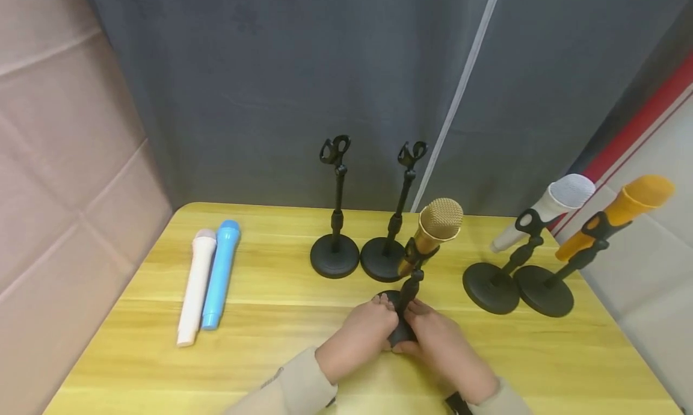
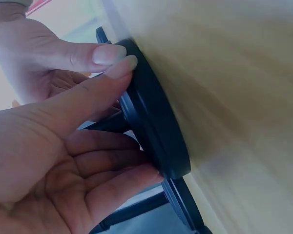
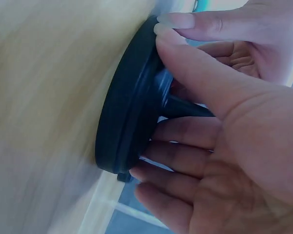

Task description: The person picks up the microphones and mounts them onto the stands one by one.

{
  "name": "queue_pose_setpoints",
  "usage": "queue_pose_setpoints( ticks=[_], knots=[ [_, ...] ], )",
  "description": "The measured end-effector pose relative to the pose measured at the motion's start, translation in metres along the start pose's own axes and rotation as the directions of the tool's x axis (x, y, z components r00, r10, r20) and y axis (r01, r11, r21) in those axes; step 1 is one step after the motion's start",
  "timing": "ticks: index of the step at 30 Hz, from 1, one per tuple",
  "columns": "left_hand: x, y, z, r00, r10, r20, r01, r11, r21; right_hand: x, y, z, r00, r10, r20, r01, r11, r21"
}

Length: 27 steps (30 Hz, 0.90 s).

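Observation:
A gold microphone [image 1: 441,220] leans in the clip of a black desktop microphone stand [image 1: 402,331] near the table's front. My left hand [image 1: 361,329] holds the left side of the stand's round base, and my right hand [image 1: 445,344] holds its right side. In the left wrist view, thumb and fingers bracket the base [image 2: 156,122] at its edge. The right wrist view has the base [image 3: 129,107] close over the wood, with both thumb tips together at the near rim. Part of the base is hidden under my hands in the head view.
Two microphone stands with bare clips, one left [image 1: 334,255] and one right [image 1: 381,260], stand behind. At right are stands holding a white microphone [image 1: 563,198] and an orange microphone [image 1: 639,198]. A pale pink microphone [image 1: 195,288] and a blue microphone [image 1: 221,276] lie at left.

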<state>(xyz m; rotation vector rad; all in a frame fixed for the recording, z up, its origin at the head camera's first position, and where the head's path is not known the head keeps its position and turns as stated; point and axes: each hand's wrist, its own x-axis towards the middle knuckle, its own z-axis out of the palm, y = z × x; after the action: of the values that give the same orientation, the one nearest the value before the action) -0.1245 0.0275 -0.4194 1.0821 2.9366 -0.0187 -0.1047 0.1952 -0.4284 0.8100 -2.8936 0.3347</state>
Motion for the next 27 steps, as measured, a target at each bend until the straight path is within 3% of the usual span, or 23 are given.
queue_pose_setpoints(
  ticks=[8,11,22,27],
  knots=[
    [0.021,0.010,0.004,0.995,0.061,-0.080,-0.058,0.998,0.036,-0.006,0.019,-0.005,0.997,0.082,0.013,-0.082,0.996,0.028],
    [0.030,0.015,0.004,0.992,0.067,-0.105,-0.062,0.997,0.048,-0.007,0.028,-0.008,0.997,0.073,0.011,-0.074,0.997,0.032],
    [0.061,0.033,0.004,0.996,0.033,-0.086,-0.024,0.994,0.105,-0.005,0.064,-0.017,0.994,0.052,0.096,-0.065,0.989,0.133],
    [0.070,0.035,0.004,0.993,0.031,-0.117,-0.019,0.994,0.104,-0.001,0.077,-0.018,0.994,0.062,0.091,-0.074,0.987,0.143]
  ],
)
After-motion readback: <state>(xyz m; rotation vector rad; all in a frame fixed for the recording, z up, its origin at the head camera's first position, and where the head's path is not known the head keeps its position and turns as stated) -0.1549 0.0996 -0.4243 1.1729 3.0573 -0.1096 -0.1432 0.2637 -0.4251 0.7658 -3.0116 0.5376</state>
